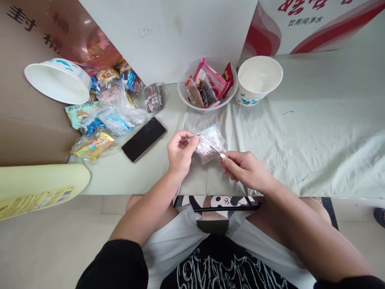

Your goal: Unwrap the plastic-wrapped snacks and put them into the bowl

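My left hand (181, 154) pinches the left edge of a clear, crinkled plastic bag (212, 140) over the cloth-covered table. What the bag holds is hard to make out through the shiny film. In my right hand (245, 167) is a small knife (217, 152) with a white handle and a thin dark blade. Its blade points up and left, with the tip at the bag; whether it has pierced the film I cannot tell. Beyond the bag stands a clear plastic bowl (184, 94) with several wrapped snacks. A paper cup (259, 80) is upright at the bowl's right.
To the left lie a black phone (144, 139), several packaged snacks (93, 146) and a tipped paper cup (58, 82). Cardboard boxes (33, 116) and a white panel (171, 36) border the table. A pale yellow rounded object (45, 186) juts in at the left edge.
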{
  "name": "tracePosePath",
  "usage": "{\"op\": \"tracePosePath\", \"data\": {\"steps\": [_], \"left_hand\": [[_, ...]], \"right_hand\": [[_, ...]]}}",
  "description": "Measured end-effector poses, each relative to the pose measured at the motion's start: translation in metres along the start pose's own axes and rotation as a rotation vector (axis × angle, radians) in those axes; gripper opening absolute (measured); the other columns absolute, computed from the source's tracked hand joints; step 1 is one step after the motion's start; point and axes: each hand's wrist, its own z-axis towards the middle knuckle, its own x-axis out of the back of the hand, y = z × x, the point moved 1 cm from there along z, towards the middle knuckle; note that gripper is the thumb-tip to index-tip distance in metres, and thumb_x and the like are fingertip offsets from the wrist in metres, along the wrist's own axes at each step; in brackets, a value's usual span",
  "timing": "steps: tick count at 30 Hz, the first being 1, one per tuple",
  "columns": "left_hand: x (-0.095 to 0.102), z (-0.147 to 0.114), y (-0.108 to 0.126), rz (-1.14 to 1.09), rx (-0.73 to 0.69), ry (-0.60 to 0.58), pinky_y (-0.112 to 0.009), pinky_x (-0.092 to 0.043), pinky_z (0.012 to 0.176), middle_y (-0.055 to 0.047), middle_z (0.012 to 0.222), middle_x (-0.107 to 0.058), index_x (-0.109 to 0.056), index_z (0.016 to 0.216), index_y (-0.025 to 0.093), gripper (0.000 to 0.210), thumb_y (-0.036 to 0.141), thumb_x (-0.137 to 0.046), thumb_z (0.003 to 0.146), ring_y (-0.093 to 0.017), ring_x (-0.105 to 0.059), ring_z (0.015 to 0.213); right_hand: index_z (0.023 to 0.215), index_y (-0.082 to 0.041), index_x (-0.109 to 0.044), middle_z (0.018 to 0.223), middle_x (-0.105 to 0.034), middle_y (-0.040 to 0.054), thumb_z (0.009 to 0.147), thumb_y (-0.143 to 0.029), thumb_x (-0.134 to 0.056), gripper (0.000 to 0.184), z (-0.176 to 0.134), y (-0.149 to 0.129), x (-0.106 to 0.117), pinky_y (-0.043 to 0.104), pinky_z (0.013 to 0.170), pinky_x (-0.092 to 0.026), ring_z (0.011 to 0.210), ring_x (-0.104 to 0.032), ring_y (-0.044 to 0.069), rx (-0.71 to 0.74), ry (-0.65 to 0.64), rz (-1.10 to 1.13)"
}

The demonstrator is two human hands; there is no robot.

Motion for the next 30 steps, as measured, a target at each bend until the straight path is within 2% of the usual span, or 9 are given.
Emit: {"op": "tracePosePath", "data": {"steps": [4,7,11,15,19,21,25,27,30], "left_hand": [[0.002,0.013,-0.005,-0.045,0.096,0.061,-0.021,-0.043,0.05,0.003,0.073,-0.056,-0.056,0.08,0.022,0.037,0.048,-0.081,0.071,-0.009,-0.052,0.058],[0.006,0.019,-0.004,-0.043,0.1,0.107,-0.02,-0.039,0.045,0.004,0.073,-0.052,-0.052,0.08,0.023,0.033,0.044,-0.077,0.075,-0.008,-0.049,0.056],[0.008,0.013,0.003,0.156,-0.013,-0.064,-0.022,-0.038,0.048,0.005,0.065,-0.049,-0.051,0.074,0.022,0.025,0.03,-0.074,0.078,-0.009,-0.046,0.054],[0.009,0.005,0.012,0.425,-0.21,-0.198,-0.027,-0.045,0.058,0.002,0.068,-0.055,-0.054,0.072,0.022,0.017,0.024,-0.065,0.085,-0.013,-0.054,0.063],[0.013,0.007,0.012,0.549,-0.363,-0.253,-0.035,-0.054,0.083,-0.007,0.099,-0.066,-0.066,0.085,0.022,0.013,0.03,-0.059,0.093,-0.02,-0.065,0.092],[0.014,0.007,0.009,0.587,-0.388,-0.346,-0.04,-0.055,0.094,-0.01,0.114,-0.066,-0.069,0.097,0.022,0.016,0.035,-0.06,0.092,-0.024,-0.066,0.107],[0.011,0.004,0.004,0.642,-0.452,-0.562,-0.046,-0.049,0.109,-0.014,0.132,-0.063,-0.064,0.118,0.021,0.039,0.042,-0.07,0.086,-0.03,-0.061,0.125],[0.01,0.003,0.004,0.653,-0.454,-0.574,-0.046,-0.048,0.11,-0.014,0.131,-0.065,-0.063,0.122,0.022,0.044,0.045,-0.072,0.085,-0.03,-0.061,0.125],[0.01,0.005,0.006,0.661,-0.417,-0.5,-0.041,-0.052,0.099,-0.009,0.114,-0.071,-0.065,0.116,0.023,0.036,0.042,-0.072,0.087,-0.026,-0.066,0.11]], "right_hand": [[0.068,-0.022,-0.059,0.053,-0.06,-0.0019,0.098,-0.041,-0.048,0.037,-0.002,0.005,0.009,0.027,0.054,-0.039,0.051,-0.055,0.013,0.02,0.018,-0.059],[0.074,-0.022,-0.063,0.06,-0.063,0.0011,0.097,-0.046,-0.049,0.037,-0.002,0.014,0.026,0.03,0.056,-0.04,0.054,-0.055,0.016,0.05,0.213,-0.145],[0.096,-0.021,-0.073,0.093,-0.073,0.0109,0.095,-0.04,-0.052,0.029,0.001,0.037,0.05,0.037,0.069,-0.048,0.075,-0.065,0.023,0.095,0.616,-0.383],[0.105,-0.02,-0.076,0.101,-0.073,0.0141,0.093,-0.033,-0.053,0.029,0.011,0.059,0.056,0.045,0.077,-0.052,0.089,-0.068,0.031,0.083,0.673,-0.583],[0.123,-0.02,-0.07,0.109,-0.071,0.0167,0.089,-0.026,-0.054,0.038,0.017,0.06,0.049,0.055,0.089,-0.052,0.103,-0.065,0.037,0.14,0.764,-0.649],[0.133,-0.02,-0.062,0.121,-0.068,0.0172,0.086,-0.021,-0.053,0.048,0.019,0.052,0.04,0.055,0.096,-0.052,0.113,-0.064,0.035,0.268,0.695,-0.582],[0.142,-0.019,-0.052,0.137,-0.064,0.0164,0.08,-0.015,-0.051,0.062,0.019,0.035,0.014,0.05,0.106,-0.049,0.127,-0.06,0.032,0.59,0.397,-0.452],[0.138,-0.021,-0.056,0.125,-0.071,0.0133,0.079,-0.013,-0.049,0.059,0.019,0.031,0.006,0.049,0.104,-0.048,0.121,-0.064,0.03,0.634,0.287,-0.432],[0.118,-0.024,-0.069,0.102,-0.077,0.0085,0.08,-0.011,-0.046,0.045,0.02,0.032,0.007,0.046,0.096,-0.049,0.105,-0.068,0.028,0.588,0.198,-0.434]]}}
